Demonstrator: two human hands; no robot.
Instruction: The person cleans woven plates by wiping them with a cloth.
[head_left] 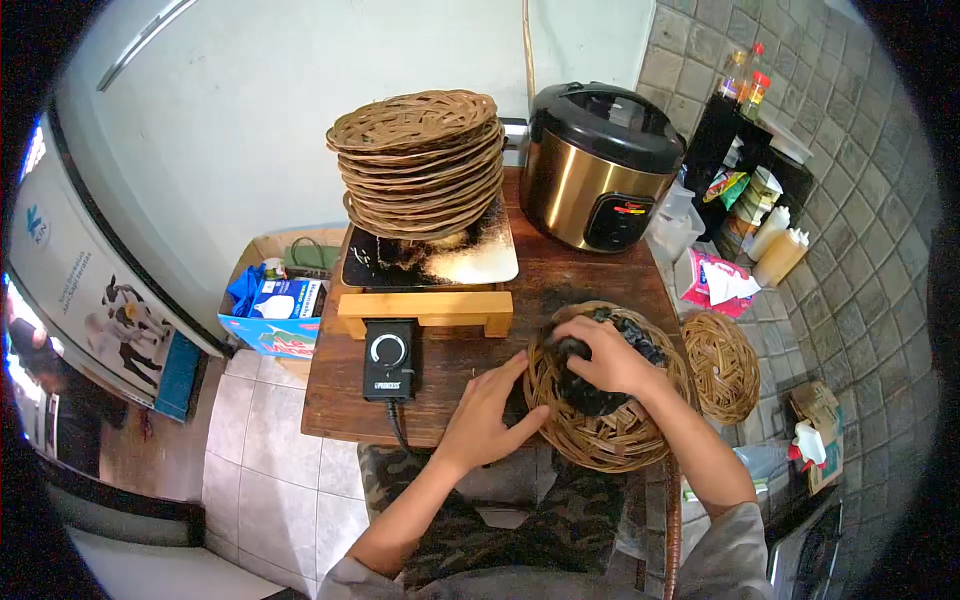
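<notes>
A round wicker plate lies at the front right of the wooden table, close to its edge. My left hand grips the plate's left rim, the thumb apart from the fingers along the edge. Over the plate, my right hand is closed on a crumpled black cloth, pressing it against the woven inside. The cloth hides much of the plate's upper part, and the fingertips are partly hidden in its folds.
Several wicker plates are stacked on a hot plate over a wooden stand. Its dial controller sits in front. A rice cooker stands behind. Another wicker plate and a tissue pack lie to the right.
</notes>
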